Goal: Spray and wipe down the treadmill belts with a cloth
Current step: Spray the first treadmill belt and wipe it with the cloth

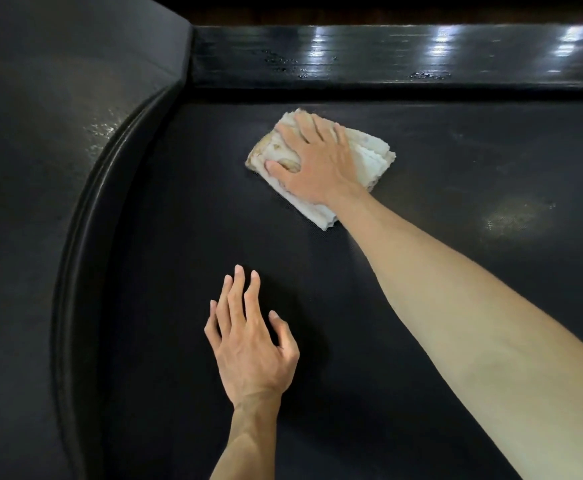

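The black treadmill belt (421, 140) fills most of the view. A folded white cloth (369, 157), stained brownish at its left end, lies flat on the belt near the far side. My right hand (318, 164) presses on the cloth with flat, spread fingers, the arm reaching in from the lower right. My left hand (252, 334) is over the bare belt nearer to me, fingers straight and spread, holding nothing. No spray bottle is in view.
A glossy black side rail (387, 57) with wet droplets runs along the far edge of the belt. A curved raised rim (85, 237) and a dark cover (23, 133) bound the belt on the left. A pale damp patch (515, 216) shows at right.
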`<state>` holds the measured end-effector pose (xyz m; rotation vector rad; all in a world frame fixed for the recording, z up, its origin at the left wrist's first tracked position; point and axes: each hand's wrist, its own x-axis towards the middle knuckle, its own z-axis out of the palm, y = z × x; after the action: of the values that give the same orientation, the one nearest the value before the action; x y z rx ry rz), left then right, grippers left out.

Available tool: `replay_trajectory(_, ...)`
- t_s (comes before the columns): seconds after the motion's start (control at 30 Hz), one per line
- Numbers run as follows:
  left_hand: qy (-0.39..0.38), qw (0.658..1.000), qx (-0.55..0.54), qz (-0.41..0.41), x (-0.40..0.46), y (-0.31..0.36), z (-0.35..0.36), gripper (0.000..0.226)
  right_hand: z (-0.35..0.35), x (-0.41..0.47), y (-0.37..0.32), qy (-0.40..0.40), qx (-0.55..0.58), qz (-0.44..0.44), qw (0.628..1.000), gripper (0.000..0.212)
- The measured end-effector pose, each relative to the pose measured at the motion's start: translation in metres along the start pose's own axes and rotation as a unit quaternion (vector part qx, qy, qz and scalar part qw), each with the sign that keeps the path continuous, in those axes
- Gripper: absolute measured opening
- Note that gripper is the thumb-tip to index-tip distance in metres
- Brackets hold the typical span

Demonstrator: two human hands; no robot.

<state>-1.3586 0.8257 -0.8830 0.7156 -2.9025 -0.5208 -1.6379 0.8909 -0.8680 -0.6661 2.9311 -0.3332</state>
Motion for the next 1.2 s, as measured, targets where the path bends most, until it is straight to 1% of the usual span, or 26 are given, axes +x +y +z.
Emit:
replay_trajectory(0.13, 0.0, 1.0, -0.001, -0.002, 0.0, 0.001, 0.0, 0.061, 0.003, -0.05, 0.011, -0.001, -0.01, -0.096, 0.995, 0.072)
replay_trajectory(0.23, -0.001, 1.0, -0.003, 0.0, 0.0, 0.001, 0.001, 0.06, 0.003, -0.083, 0.041, 0.003, -0.021, -0.118, 0.993, 0.068)
replay_trajectory(0.3, 0.001, 1.0, -0.006, 0.002, 0.0, 0.001, 0.001, 0.06, -0.004, -0.085, 0.058, -0.003, -0.017, -0.083, 0.996, 0.071)
replay_trajectory(0.43, 0.006, 1.0, -0.007, 0.0, 0.0, 0.001, 0.001, 0.061, -0.012, -0.043, 0.056, -0.002, 0.009, 0.058, 0.998, 0.075)
replay_trajectory(0.47, 0.005, 1.0, -0.008, 0.003, 0.0, 0.001, 0.001, 0.062, -0.011, -0.028, 0.049, 0.0, 0.009, 0.08, 0.997, 0.075)
replay_trajectory(0.53, 0.005, 1.0, -0.008, 0.005, 0.0, 0.001, 0.001, 0.062, -0.007, -0.002, 0.03, 0.001, 0.01, 0.087, 0.996, 0.075)
replay_trajectory(0.67, -0.001, 1.0, -0.009, 0.0, 0.0, 0.0, 0.0, 0.061, 0.002, 0.027, -0.023, -0.005, 0.013, 0.02, 1.0, 0.072)
replay_trajectory(0.8, -0.012, 1.0, -0.002, -0.002, 0.001, 0.002, 0.0, 0.062, 0.013, 0.01, -0.07, -0.026, 0.014, -0.086, 0.996, 0.071)
replay_trajectory(0.87, -0.015, 1.0, -0.002, -0.005, 0.001, 0.001, -0.001, 0.063, 0.02, -0.014, -0.073, -0.029, 0.012, -0.144, 0.989, 0.072)
replay_trajectory(0.93, -0.015, 1.0, 0.0, -0.006, 0.002, 0.002, -0.001, 0.063, 0.023, -0.032, -0.057, -0.019, 0.016, -0.175, 0.984, 0.071)
replay_trajectory(1.03, -0.013, 1.0, 0.0, -0.004, 0.001, 0.002, -0.001, 0.063, 0.017, -0.039, -0.025, -0.021, 0.007, -0.173, 0.985, 0.07)
replay_trajectory(1.13, -0.013, 1.0, -0.001, -0.004, 0.002, 0.002, -0.001, 0.063, 0.008, -0.02, -0.006, -0.023, -0.007, -0.118, 0.993, 0.075)
replay_trajectory(1.2, -0.017, 1.0, 0.001, -0.005, 0.001, 0.002, -0.002, 0.063, 0.004, 0.0, -0.01, -0.024, 0.003, -0.08, 0.997, 0.078)
